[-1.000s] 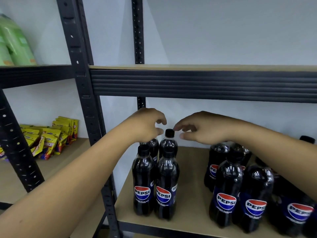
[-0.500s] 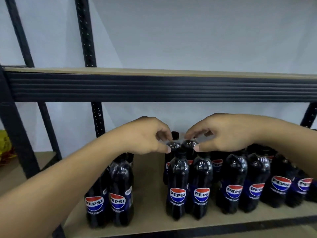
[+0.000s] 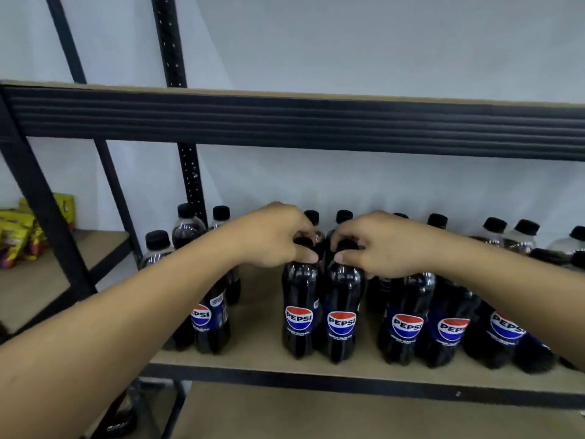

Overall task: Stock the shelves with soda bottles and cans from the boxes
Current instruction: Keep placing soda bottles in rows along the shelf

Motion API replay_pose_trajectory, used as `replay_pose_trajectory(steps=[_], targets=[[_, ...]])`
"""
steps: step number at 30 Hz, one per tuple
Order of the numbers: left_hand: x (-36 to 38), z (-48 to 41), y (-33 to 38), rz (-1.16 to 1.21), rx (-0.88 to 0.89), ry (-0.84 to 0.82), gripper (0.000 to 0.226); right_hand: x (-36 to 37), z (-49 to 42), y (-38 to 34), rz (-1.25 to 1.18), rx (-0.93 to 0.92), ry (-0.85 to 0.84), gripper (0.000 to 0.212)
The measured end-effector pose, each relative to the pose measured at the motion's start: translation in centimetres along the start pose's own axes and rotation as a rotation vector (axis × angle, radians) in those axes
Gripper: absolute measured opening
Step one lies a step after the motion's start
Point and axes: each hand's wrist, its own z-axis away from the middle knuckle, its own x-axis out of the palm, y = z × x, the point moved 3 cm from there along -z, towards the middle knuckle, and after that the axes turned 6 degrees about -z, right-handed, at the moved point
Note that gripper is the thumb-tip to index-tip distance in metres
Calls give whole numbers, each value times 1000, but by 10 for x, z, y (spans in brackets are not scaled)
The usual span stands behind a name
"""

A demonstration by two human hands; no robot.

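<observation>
Several dark Pepsi bottles with black caps stand on the tan shelf board [image 3: 262, 353]. My left hand [image 3: 275, 237] grips the neck of a front-row Pepsi bottle [image 3: 299, 312]. My right hand [image 3: 376, 245] grips the neck of the Pepsi bottle beside it [image 3: 342, 315]. Both bottles stand upright on the board and touch each other. Their caps are hidden under my fingers. A small group of bottles [image 3: 209, 318] stands at the left, partly behind my left forearm. A longer row of bottles [image 3: 449, 331] fills the right side.
A black metal beam [image 3: 300, 122] of the upper shelf crosses above the bottles. Black uprights [image 3: 47, 217] stand at the left. Yellow snack packets [image 3: 19, 232] lie on the neighbouring shelf at far left. A lower tan shelf [image 3: 316, 413] shows below.
My hands have come down from above the caps and now hold the necks of the two front middle bottles. The view has shifted right, then slightly back, showing more bottles.
</observation>
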Motion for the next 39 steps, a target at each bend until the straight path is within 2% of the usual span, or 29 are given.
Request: replay_pose_trajectory(steps=[11,20,23,26,29,32,35,39], targets=[[-5,23,-17,-17,-138,9,23,10,-15,-16,-90,-120,19,19],[-2,21,-32,-36,-62,23,30,12,-17,-17,-67,-124,62,24],[-2,20,-36,-46,-16,6,33,14,-16,-16,-131,-113,27,25],[-6,20,-37,4,13,-49,40,14,-13,-13,-261,-78,-2,32],[-14,13,-38,76,36,-54,35,3,-12,-5,-301,-45,52,30],[-25,-6,-40,25,48,-11,30,-14,-18,7,-142,33,116,33],[-28,-36,-38,-71,32,-3,43,-22,-34,22,31,137,157,47],[-16,-76,-32,-142,47,-69,61,-15,-60,34,64,282,29,65]])
